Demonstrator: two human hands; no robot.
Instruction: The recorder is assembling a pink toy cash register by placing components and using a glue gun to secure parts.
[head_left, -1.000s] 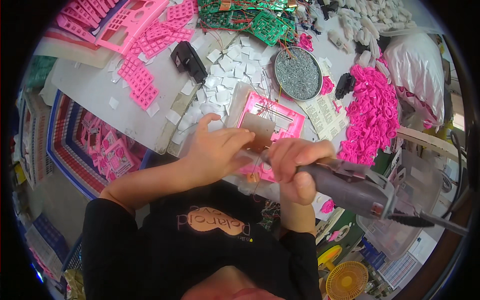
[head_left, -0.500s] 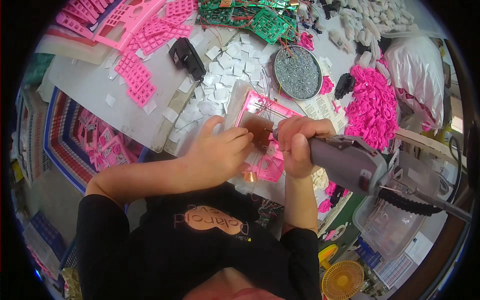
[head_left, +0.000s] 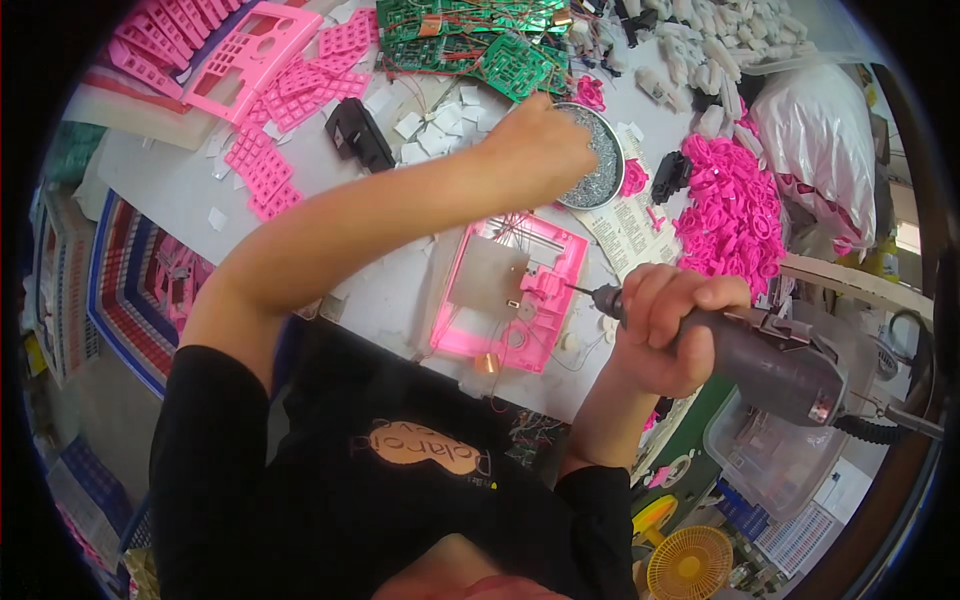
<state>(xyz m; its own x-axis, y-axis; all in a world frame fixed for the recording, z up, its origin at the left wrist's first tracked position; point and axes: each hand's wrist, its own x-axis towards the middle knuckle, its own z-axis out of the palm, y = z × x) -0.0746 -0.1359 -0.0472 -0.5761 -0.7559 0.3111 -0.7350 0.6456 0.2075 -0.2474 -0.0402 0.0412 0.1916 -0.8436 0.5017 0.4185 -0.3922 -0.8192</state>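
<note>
My left hand (head_left: 540, 152) is over the near-left side of a round dish (head_left: 622, 172) full of small grey screws (head_left: 605, 160). Its fingers are curled, and the fingertips are hidden, so what they hold cannot be seen. In my right hand (head_left: 672, 330) is a dark electric screwdriver (head_left: 765, 365), its bit pointing left toward a pink plastic housing (head_left: 548, 345) but apart from it. The housing lies on the table in front of me, with a brownish-grey plate (head_left: 488, 278), thin wires and a copper-coloured piece (head_left: 486, 362) at its near edge.
Pink button pads (head_left: 262, 170) and a black box-shaped part (head_left: 358, 135) lie to the left. Green circuit boards (head_left: 515, 65) with wires sit at the back. A heap of pink parts (head_left: 735, 215) and a silvery bag (head_left: 825, 150) stand to the right. White paper squares (head_left: 440, 125) are scattered behind my arm.
My left hand has gone from the housing up to the screw dish. My right hand has drawn the screwdriver back to the right and away from the housing, uncovering it.
</note>
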